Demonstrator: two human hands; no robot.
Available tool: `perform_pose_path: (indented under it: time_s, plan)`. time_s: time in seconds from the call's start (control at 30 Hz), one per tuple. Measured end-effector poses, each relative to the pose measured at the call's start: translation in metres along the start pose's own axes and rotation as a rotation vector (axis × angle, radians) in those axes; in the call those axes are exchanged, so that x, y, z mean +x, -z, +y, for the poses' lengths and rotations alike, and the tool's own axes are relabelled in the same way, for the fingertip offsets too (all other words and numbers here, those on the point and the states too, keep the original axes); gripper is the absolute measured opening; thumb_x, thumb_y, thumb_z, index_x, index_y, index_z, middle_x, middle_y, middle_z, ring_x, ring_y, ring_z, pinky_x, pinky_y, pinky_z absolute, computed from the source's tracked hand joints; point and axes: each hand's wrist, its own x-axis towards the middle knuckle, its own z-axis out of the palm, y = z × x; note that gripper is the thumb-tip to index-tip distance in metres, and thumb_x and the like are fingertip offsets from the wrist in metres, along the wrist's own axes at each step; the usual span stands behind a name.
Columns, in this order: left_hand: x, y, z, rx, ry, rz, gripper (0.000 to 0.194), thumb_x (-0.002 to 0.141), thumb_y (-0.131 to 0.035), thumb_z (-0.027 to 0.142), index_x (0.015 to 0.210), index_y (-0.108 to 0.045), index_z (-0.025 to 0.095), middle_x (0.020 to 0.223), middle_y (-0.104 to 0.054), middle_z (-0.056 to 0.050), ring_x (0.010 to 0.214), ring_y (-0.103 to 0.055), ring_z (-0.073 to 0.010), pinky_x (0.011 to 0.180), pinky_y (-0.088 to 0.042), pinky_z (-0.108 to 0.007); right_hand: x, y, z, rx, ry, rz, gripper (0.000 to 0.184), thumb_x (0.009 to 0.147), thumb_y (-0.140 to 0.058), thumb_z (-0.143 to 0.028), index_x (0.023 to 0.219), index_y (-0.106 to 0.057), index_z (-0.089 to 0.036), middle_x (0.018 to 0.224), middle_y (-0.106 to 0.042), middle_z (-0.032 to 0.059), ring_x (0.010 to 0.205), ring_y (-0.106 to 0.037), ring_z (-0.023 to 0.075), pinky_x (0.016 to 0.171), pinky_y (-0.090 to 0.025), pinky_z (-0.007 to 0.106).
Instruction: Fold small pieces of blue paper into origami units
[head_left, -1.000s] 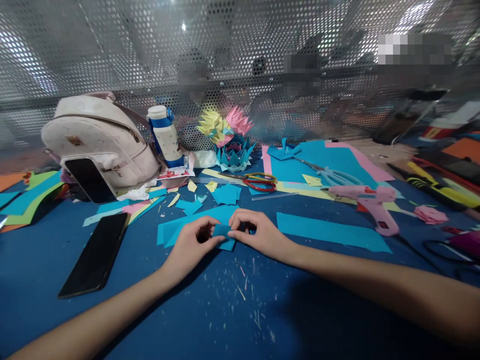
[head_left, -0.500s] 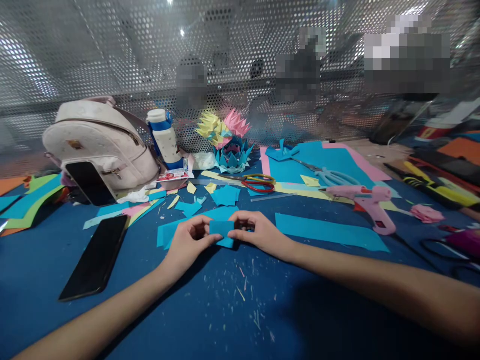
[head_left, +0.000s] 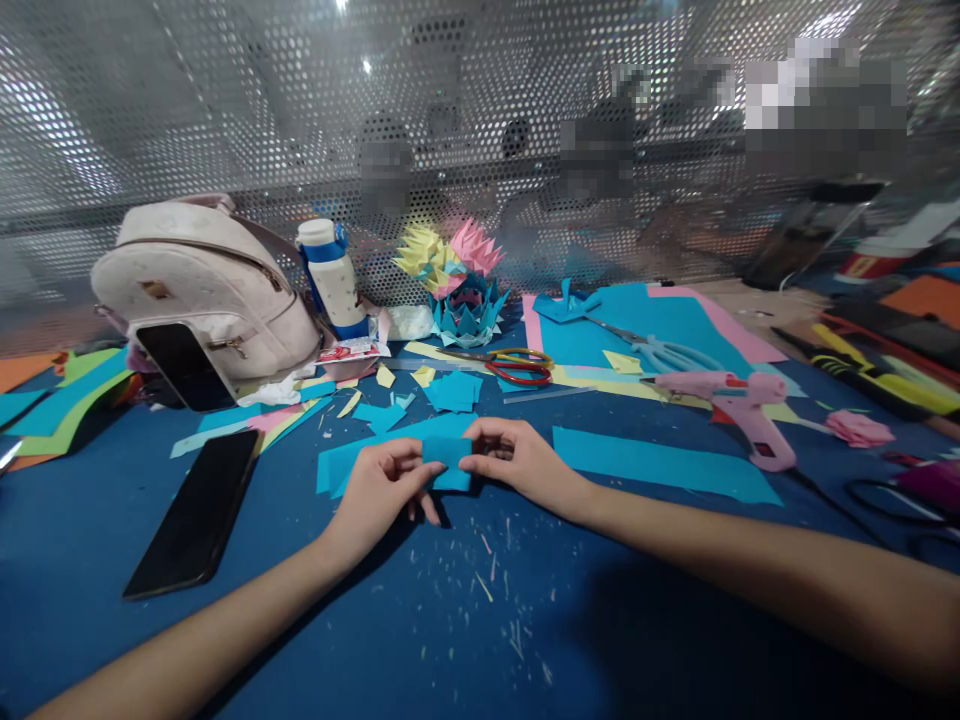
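Between my hands is a small folded piece of blue paper, held just above the blue table. My left hand pinches its left side, thumb in front, with some lower fingers stretched out beneath. On the right edge, the thumb and fingertips of my right hand are closed. Larger blue paper lies flat under and behind my hands. Blue paper scraps lie just beyond, and a long blue paper strip rests right of my right hand.
A pink glue gun, red-and-yellow scissors and light-blue scissors lie behind on the right. Paper flowers, a bottle and a backpack stand along the perforated metal wall. A phone lies at left.
The fingers of my left hand have shifted, and lower ones now stretch out below the paper. The small paper's top edge stands slightly higher. My right hand keeps its grip.
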Motion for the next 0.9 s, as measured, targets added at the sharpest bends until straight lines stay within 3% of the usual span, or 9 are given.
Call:
perform_pose_path:
  time_s: [0.3,0.63,0.9]
  plan:
    - [0.0017,-0.0005,-0.0008,-0.008,-0.032,-0.017,0.027,0.08,-0.065,0.035,0.066,-0.051,0.016,0.049,-0.064,-0.001,0.045,-0.063,-0.0144,0.045,-0.045,-0.021,0.0,-0.0004,-0.0015,0.025,-0.022,0.007,0.031,0.071,-0.073,-0.042,0.078,-0.057,-0.017,0.069,-0.057,-0.0016,0.063,-0.055,0.012,0.06,-0.043,0.024]
    - [0.0009,-0.0007,0.0029,-0.002,-0.027,-0.02,0.02,0.08,-0.063,0.029,0.068,-0.054,0.015,0.052,-0.067,-0.002,0.044,-0.061,-0.0127,0.046,-0.046,-0.021,0.0007,-0.0007,-0.0035,0.026,-0.038,0.023,0.032,0.07,-0.074,-0.042,0.077,-0.056,-0.016,0.069,-0.057,-0.0015,0.063,-0.054,0.0118,0.058,-0.042,0.024]
    - [0.0003,-0.0004,0.0025,-0.016,-0.044,-0.052,0.028,0.087,-0.056,0.035,0.067,-0.053,0.015,0.054,-0.069,-0.004,0.044,-0.061,-0.0121,0.048,-0.047,-0.021,0.0007,-0.0013,-0.0024,0.014,-0.019,0.03,0.031,0.071,-0.074,-0.041,0.077,-0.055,-0.017,0.065,-0.053,-0.0034,0.06,-0.051,0.0106,0.057,-0.04,0.023]
